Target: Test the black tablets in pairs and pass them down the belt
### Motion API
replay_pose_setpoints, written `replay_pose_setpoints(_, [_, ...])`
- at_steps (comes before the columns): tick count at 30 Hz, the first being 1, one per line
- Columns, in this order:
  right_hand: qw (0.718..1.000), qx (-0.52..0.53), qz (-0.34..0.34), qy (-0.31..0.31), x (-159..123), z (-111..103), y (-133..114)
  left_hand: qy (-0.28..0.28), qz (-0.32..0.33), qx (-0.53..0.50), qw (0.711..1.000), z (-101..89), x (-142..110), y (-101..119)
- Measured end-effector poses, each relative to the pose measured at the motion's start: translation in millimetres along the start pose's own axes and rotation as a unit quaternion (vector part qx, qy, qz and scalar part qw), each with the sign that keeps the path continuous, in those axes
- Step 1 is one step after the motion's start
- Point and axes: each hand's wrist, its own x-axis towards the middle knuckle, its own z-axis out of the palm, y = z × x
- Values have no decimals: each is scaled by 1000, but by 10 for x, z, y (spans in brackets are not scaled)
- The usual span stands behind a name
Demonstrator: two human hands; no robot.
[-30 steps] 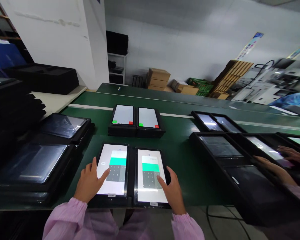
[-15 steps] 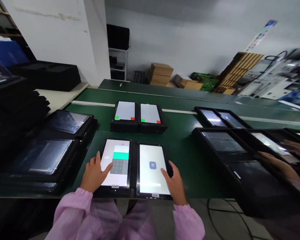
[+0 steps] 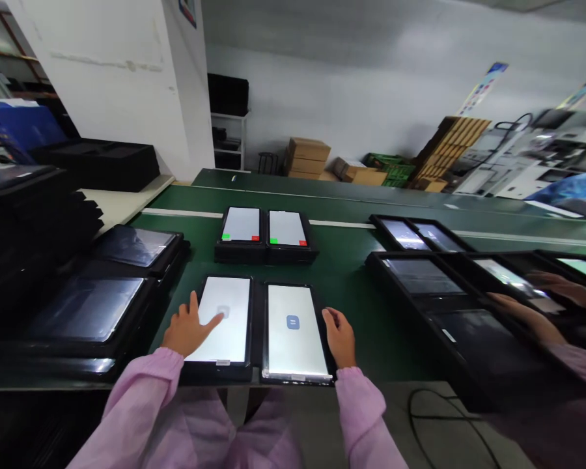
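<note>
Two tablets lie side by side in a black tray at the near edge of the worktop, directly before the person. The left tablet glows white, with a pale icon partly behind a thumb; the right tablet shows a small blue icon on white. The left hand is spread, its thumb over the screen; whether it presses the glass is unclear. The right hand has curled fingers beside the right tablet's outer edge; I cannot tell whether it grips it.

The work looks partway through. Both near screens are lit but show only icons. Just behind, two more tablets have white screens with green and red corner blocks, seemingly further along. To the left, two dark tablets in black trays look unstarted.

The worktop is green, crossed by a pale strip. At right, a co-worker's hands are among more trayed tablets. Beyond stand cardboard boxes, a green crate, tilted wooden pallets and a grey wall. A black cable lies on the floor.
</note>
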Motion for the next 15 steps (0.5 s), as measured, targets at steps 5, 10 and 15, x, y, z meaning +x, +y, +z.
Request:
replay_pose_setpoints(5, [999, 8, -24, -28, 8, 2, 37, 75, 123, -39, 989, -48, -39, 140])
replay_pose_setpoints(10, [998, -8, -34, -57, 58, -12, 48, 22, 384, -127, 914, 280, -324, 900])
replay_pose_setpoints(15, [996, -44, -28, -65, 73, -12, -10, 3, 502, -87, 861, 532, -340, 1490])
